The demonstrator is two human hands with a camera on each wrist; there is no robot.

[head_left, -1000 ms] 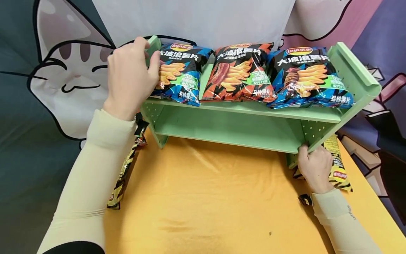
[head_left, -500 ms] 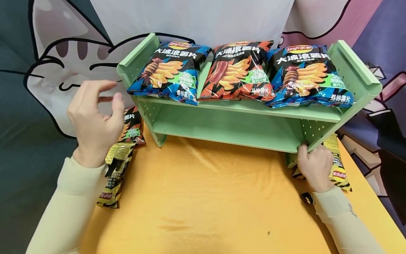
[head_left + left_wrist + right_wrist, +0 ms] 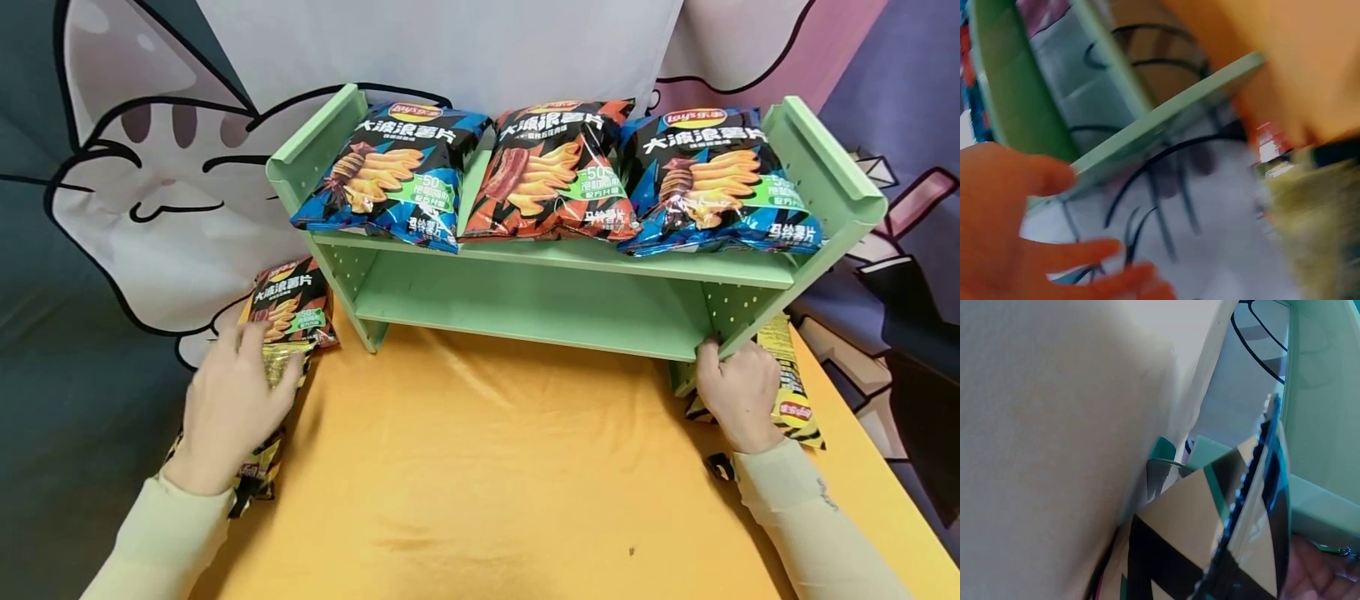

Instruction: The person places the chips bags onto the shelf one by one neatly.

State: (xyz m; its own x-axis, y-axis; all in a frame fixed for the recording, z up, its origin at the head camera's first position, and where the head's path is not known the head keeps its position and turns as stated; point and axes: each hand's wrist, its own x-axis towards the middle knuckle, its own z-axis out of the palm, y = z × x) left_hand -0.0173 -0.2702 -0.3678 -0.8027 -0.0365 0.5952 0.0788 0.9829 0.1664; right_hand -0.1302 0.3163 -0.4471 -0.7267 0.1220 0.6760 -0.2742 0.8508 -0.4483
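Observation:
A green two-tier shelf rack stands at the back of the table. My right hand grips its lower right corner, knuckles up, beside a yellow-and-black chip bag. In the right wrist view, a striped chip bag edge rises close by the fingers. My left hand is over a yellow chip bag on the left, its fingers spread and partly covering the bag. Behind that lies a red-and-black chip bag. In the blurred left wrist view, nothing shows between thumb and fingers.
On the top tier lean a blue chip bag, a red chip bag and another blue chip bag. An orange cloth covers the table. A printed cartoon backdrop hangs close behind and beside it.
My left hand has left the rack's upper left side and come down to the bags on the left. The right hand has kept its hold on the rack.

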